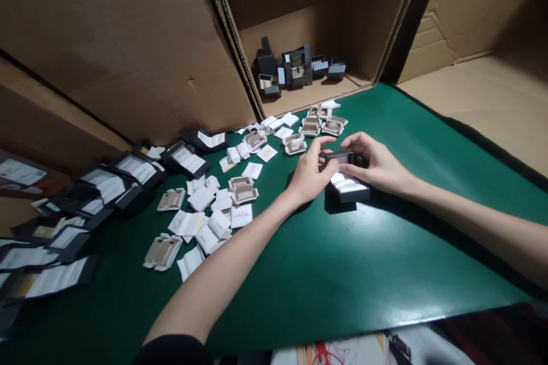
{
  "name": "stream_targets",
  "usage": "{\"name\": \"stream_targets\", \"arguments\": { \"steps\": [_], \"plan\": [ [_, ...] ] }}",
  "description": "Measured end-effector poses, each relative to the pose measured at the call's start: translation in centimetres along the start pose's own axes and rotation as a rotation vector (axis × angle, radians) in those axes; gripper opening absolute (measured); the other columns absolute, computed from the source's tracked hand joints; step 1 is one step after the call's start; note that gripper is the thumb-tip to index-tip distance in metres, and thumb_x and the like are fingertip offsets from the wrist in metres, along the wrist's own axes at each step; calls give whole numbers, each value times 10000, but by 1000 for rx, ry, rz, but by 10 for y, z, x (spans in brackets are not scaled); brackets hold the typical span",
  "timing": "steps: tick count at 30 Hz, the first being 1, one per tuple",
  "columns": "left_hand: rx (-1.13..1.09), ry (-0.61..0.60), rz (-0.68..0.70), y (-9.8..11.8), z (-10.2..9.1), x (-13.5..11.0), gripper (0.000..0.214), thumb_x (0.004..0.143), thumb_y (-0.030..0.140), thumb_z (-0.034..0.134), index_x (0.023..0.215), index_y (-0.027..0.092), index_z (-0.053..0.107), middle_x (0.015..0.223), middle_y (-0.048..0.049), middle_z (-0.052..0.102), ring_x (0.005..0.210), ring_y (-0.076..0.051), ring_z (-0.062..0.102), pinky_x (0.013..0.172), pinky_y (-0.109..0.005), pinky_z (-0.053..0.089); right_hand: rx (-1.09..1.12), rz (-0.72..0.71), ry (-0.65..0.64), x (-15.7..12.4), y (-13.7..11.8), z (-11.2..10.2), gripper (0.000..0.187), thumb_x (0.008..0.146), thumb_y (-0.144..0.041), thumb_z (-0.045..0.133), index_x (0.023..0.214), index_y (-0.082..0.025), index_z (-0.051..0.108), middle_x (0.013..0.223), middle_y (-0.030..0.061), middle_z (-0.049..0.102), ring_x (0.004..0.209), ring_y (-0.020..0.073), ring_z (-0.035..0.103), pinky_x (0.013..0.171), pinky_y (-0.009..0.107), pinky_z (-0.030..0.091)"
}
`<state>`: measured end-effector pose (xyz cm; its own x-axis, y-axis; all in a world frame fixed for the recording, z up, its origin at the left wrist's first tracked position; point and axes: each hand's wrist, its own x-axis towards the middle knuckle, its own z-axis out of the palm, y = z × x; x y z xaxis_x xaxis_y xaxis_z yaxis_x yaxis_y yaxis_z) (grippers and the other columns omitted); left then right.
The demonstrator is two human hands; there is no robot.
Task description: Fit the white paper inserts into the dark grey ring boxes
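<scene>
Both my hands meet over a small black box [347, 187] with a white padded insert, standing on the green mat [325, 273]. My left hand [309, 173] pinches the raised black lid [338, 156] from the left. From the right, my right hand [377, 164] grips the same lid with curled fingers. The lid stands tilted open above the box base.
Several white cards and beige inserts [214, 211] lie scattered left of my hands. Flat black box blanks [107, 188] are piled at far left. An open cardboard carton [299, 28] at the back holds several assembled black boxes [295, 68]. More cardboard [483, 85] lies at right.
</scene>
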<state>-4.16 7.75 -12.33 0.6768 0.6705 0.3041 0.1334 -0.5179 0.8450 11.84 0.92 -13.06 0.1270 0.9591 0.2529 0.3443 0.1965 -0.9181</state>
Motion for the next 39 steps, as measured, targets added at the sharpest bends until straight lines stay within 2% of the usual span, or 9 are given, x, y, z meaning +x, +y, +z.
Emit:
{"name": "stream_targets", "arguments": {
  "steps": [5,11,17,27,30,33,35,37,39],
  "plan": [
    [6,25,40,-2,0,0,323,810,130,479,1124,204,474,873,-2,577,715,-112,548,653,-230,428,-106,-28,-7,-2,-1,1,339,713,-332,672,966,-214,478,937,47,631,805,201,618,670,311,491],
    [9,8,49,-2,1,-1,435,803,99,483,1210,221,394,815,23,590,649,-100,518,625,-236,406,-281,-54,-12,-5,-8,1,231,787,-314,586,980,-213,508,958,42,652,862,205,614,741,317,468],
    [9,6,40,-2,2,-3,445,791,123,505,1209,220,389,873,4,597,701,-113,555,677,-253,447,-223,-98,-1,-5,-6,2,196,798,-293,587,960,-212,512,904,26,634,804,174,596,713,294,450],
    [51,-10,3,7,-12,-1,382,769,123,531,1143,199,518,967,-30,617,831,-150,595,644,-229,481,-33,19,-102,-1,-1,-8,351,864,-468,549,1117,-238,471,922,34,641,801,181,589,704,311,457],
    [114,11,22,20,-31,5,459,773,103,543,1218,210,509,975,-25,644,838,-148,610,675,-241,501,66,31,-120,-1,0,-9,341,880,-478,526,1106,-229,472,943,40,632,788,163,588,748,322,477],
    [136,173,42,33,-65,13,467,802,83,526,1255,198,510,1048,-48,650,917,-157,624,728,-262,535,126,43,-158,-1,1,-10,332,903,-481,484,1110,-222,461,946,52,650,783,159,598,750,322,492],
    [211,310,48,40,-96,19,410,787,67,548,1180,181,583,1095,-60,647,972,-172,620,759,-283,554,75,49,-169,0,0,-11,328,898,-485,489,1086,-217,480,941,59,666,794,165,609,755,324,493],
    [308,426,12,45,-133,21,354,782,82,577,1118,174,639,1083,-57,657,894,-159,638,743,-290,569,-5,58,-178,2,-1,-12,322,882,-498,509,1025,-209,522,904,58,675,795,177,618,746,325,491],
    [361,637,12,45,-173,19,332,789,100,570,1102,168,659,1041,-49,668,864,-146,641,729,-269,573,-59,63,-186,4,-2,-14,332,871,-518,510,955,-201,559,855,55,675,772,185,618,714,323,490]
  ]
}}
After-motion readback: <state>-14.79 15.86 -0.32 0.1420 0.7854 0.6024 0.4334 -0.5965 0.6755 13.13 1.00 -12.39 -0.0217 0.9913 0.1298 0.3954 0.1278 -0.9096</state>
